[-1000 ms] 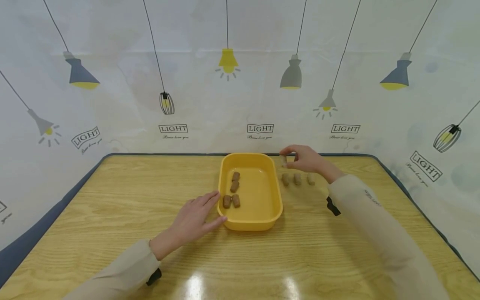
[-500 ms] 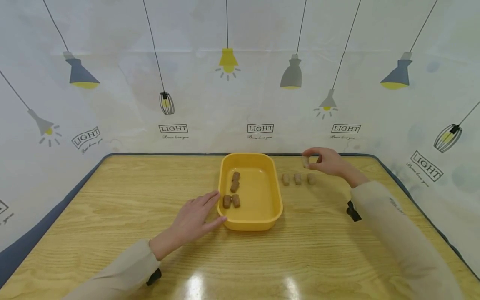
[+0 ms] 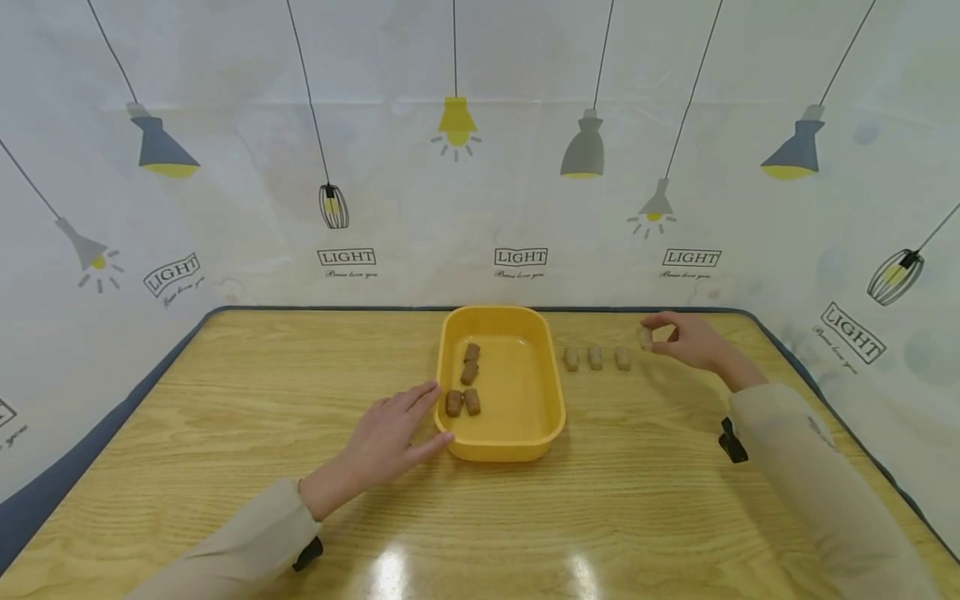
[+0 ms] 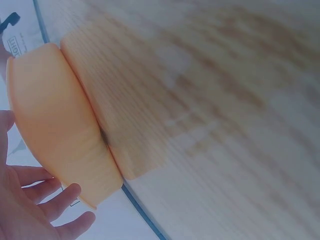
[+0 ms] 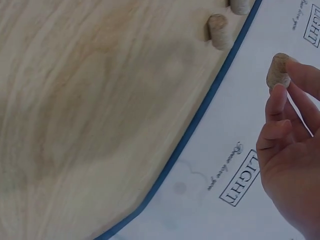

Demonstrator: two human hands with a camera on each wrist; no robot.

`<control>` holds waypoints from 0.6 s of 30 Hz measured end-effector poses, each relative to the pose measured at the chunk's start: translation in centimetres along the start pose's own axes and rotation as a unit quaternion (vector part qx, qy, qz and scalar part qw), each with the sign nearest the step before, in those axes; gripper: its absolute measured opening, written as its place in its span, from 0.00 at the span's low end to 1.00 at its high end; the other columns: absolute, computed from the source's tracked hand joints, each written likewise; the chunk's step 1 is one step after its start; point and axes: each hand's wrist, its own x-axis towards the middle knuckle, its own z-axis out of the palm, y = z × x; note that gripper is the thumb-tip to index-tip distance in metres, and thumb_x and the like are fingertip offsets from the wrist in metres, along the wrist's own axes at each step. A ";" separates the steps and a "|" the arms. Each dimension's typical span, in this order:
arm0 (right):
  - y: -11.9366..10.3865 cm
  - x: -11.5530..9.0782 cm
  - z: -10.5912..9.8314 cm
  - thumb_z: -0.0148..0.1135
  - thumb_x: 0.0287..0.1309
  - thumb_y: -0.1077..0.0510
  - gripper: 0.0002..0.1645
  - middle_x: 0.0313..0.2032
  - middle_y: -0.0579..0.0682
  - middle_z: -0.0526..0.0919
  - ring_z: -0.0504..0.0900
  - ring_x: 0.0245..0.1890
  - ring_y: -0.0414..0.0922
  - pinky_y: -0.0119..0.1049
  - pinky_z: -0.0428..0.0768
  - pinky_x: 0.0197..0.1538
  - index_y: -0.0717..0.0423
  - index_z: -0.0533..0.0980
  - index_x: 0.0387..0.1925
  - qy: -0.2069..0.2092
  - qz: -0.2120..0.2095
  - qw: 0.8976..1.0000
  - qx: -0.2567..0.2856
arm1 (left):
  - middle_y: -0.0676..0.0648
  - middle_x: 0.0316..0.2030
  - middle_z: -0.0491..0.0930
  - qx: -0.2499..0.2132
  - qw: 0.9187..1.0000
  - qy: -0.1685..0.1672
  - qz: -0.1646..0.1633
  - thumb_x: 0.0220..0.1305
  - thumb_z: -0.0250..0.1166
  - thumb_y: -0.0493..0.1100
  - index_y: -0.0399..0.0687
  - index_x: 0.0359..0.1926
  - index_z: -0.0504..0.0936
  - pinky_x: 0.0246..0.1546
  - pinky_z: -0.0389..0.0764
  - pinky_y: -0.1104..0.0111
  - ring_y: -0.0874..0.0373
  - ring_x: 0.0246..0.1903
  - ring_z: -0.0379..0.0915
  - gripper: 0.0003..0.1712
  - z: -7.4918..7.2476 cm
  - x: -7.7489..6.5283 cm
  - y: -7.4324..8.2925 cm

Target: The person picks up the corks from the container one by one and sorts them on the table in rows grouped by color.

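Note:
My right hand point(image 3: 693, 343) pinches a pale brown cork point(image 3: 644, 338) between thumb and fingers, at the right end of a row of corks. In the right wrist view the cork point(image 5: 276, 72) shows as a short speckled cylinder, raised off the table. The row on the table holds a left cork point(image 3: 572, 359), a middle cork point(image 3: 596, 358) and a right cork point(image 3: 623, 359). My left hand point(image 3: 386, 435), fingers extended, touches the left rim of a yellow tray point(image 3: 504, 451). Inside the tray lie several darker brown corks point(image 3: 470, 372), all toward its left side.
The wooden table point(image 3: 585, 500) ends at a dark blue edge along the back and sides. Behind it rises a white backdrop point(image 3: 405, 208) printed with lamps. In the left wrist view the tray's outer wall point(image 4: 55, 115) stands beside the left fingers.
My right hand has moved right with the cork, from above the row's left end to past its right end, and is now slightly lower. The left hand and tray have stayed still.

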 end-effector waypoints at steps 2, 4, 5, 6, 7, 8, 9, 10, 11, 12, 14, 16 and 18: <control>0.6 -0.1 0.3 0.57 0.56 0.58 0.26 0.48 0.66 0.71 0.73 0.31 0.50 0.42 0.70 0.33 0.68 0.67 0.54 0.008 -0.004 1.000 -0.001 | 0.43 0.58 0.63 -0.001 1.000 0.001 0.000 0.58 0.51 0.63 0.40 0.61 0.64 0.48 0.65 0.52 0.47 0.53 0.63 0.39 0.0 0.0 0.0; 1.3 -0.2 0.6 0.57 0.56 0.58 0.26 0.48 0.66 0.71 0.73 0.33 0.53 0.43 0.70 0.33 0.69 0.67 0.53 0.017 -0.003 1.000 -0.001 | 0.43 0.58 0.63 -0.003 1.000 0.001 0.000 0.58 0.51 0.63 0.40 0.61 0.64 0.48 0.65 0.52 0.47 0.53 0.63 0.39 0.0 0.0 0.0; 1.5 -0.3 0.8 0.57 0.56 0.59 0.26 0.48 0.66 0.71 0.73 0.34 0.53 0.44 0.70 0.34 0.69 0.67 0.53 0.020 -0.002 1.000 -0.004 | 0.43 0.58 0.63 -0.004 1.000 0.001 0.000 0.58 0.51 0.63 0.40 0.61 0.64 0.48 0.65 0.52 0.47 0.53 0.63 0.39 0.0 0.0 0.0; 1.8 -0.3 1.0 0.56 0.56 0.59 0.26 0.48 0.66 0.71 0.73 0.34 0.53 0.44 0.70 0.34 0.69 0.66 0.54 0.021 0.000 1.000 -0.004 | 0.43 0.58 0.63 -0.004 1.000 0.001 0.000 0.58 0.51 0.63 0.40 0.61 0.64 0.48 0.65 0.52 0.47 0.53 0.63 0.39 0.1 0.0 -0.1; 2.0 -0.4 1.2 0.56 0.57 0.59 0.26 0.48 0.66 0.70 0.73 0.34 0.52 0.43 0.70 0.34 0.69 0.66 0.54 0.022 0.002 1.000 -0.004 | 0.43 0.59 0.63 -0.004 1.000 0.001 0.001 0.58 0.51 0.63 0.40 0.61 0.64 0.48 0.65 0.52 0.47 0.53 0.63 0.39 0.1 0.0 -0.1; 2.2 -0.4 1.4 0.56 0.57 0.58 0.26 0.49 0.67 0.70 0.73 0.32 0.51 0.43 0.70 0.33 0.70 0.66 0.54 0.022 0.006 1.000 -0.005 | 0.43 0.59 0.63 -0.004 1.000 0.001 0.001 0.58 0.51 0.63 0.40 0.61 0.64 0.48 0.65 0.52 0.47 0.53 0.63 0.39 0.1 0.0 -0.1; 2.4 -0.5 1.6 0.56 0.57 0.58 0.26 0.49 0.67 0.70 0.72 0.30 0.50 0.43 0.70 0.32 0.69 0.66 0.54 0.022 0.012 1.000 -0.002 | 0.43 0.59 0.63 -0.004 1.000 0.002 0.002 0.58 0.51 0.63 0.40 0.61 0.64 0.48 0.65 0.52 0.47 0.53 0.63 0.39 0.1 0.0 -0.1; 2.6 -0.5 1.7 0.56 0.57 0.58 0.26 0.49 0.67 0.69 0.72 0.29 0.50 0.42 0.70 0.31 0.70 0.65 0.54 0.022 0.016 1.000 0.001 | 0.43 0.59 0.63 -0.002 1.000 0.002 0.002 0.58 0.51 0.63 0.40 0.61 0.64 0.48 0.65 0.52 0.48 0.53 0.63 0.39 0.2 0.0 -0.1; 2.8 -0.5 1.9 0.55 0.57 0.58 0.26 0.49 0.67 0.69 0.72 0.30 0.49 0.42 0.70 0.32 0.70 0.65 0.54 0.022 0.019 1.000 0.003 | 0.43 0.59 0.63 -0.001 1.000 0.002 0.002 0.58 0.51 0.63 0.40 0.61 0.64 0.48 0.65 0.52 0.48 0.53 0.63 0.39 0.2 0.0 -0.1; 2.9 -0.6 2.1 0.55 0.57 0.59 0.26 0.49 0.67 0.69 0.71 0.30 0.49 0.42 0.69 0.32 0.70 0.65 0.54 0.023 0.020 1.000 0.006 | 0.43 0.59 0.63 0.000 1.000 0.003 0.003 0.58 0.51 0.63 0.40 0.61 0.64 0.48 0.65 0.52 0.48 0.53 0.63 0.39 0.2 0.0 -0.1; 3.2 -0.6 2.4 0.55 0.57 0.60 0.26 0.49 0.68 0.69 0.71 0.31 0.50 0.43 0.70 0.33 0.71 0.65 0.54 0.027 0.023 0.999 0.008 | 0.43 0.58 0.63 0.001 1.000 0.003 0.003 0.58 0.51 0.63 0.40 0.61 0.64 0.48 0.65 0.52 0.48 0.53 0.63 0.39 0.2 0.0 -0.1; 3.4 -0.6 2.7 0.55 0.57 0.60 0.26 0.49 0.68 0.69 0.72 0.32 0.51 0.44 0.70 0.33 0.71 0.65 0.54 0.030 0.028 0.999 0.010 | 0.43 0.58 0.63 0.001 1.000 0.004 0.003 0.58 0.51 0.63 0.40 0.61 0.64 0.48 0.65 0.52 0.48 0.53 0.63 0.39 0.2 0.0 -0.1; 3.6 -0.5 2.9 0.55 0.56 0.61 0.26 0.49 0.69 0.69 0.72 0.31 0.51 0.43 0.70 0.33 0.71 0.65 0.54 0.034 0.031 0.999 0.011 | 0.43 0.58 0.63 0.000 1.000 0.005 0.003 0.58 0.51 0.63 0.40 0.61 0.64 0.48 0.65 0.52 0.47 0.53 0.63 0.39 0.1 0.0 -0.1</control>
